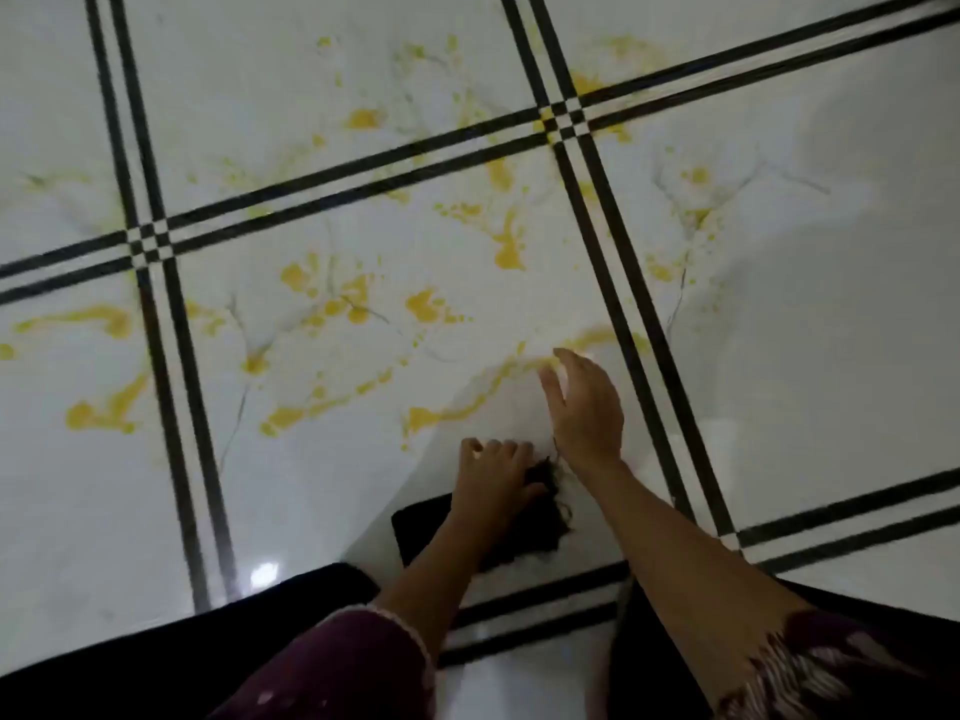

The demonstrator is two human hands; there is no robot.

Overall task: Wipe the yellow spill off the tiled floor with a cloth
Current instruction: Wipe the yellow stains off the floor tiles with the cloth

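**Status: wiping hardly begun; spill almost wholly in place.**

Head view: we find the yellow spill (509, 254) lying in blots and streaks over several tiles of the tiled floor (805, 330) and running across the black border lines (566, 118). The dark cloth (431, 527) lies flat on the floor on the near side of the spill, apart from the closest streak. The left hand (493, 470) sits on the cloth's far right corner with its fingers curled onto the fabric, gripping it. The right hand (587, 407) hovers just beside it, fingers loosely spread and holding nothing, with its fingertips near the closest streak. We judge that only a small patch ahead of the hands may be clear. Nearly every blot remains to be wiped.
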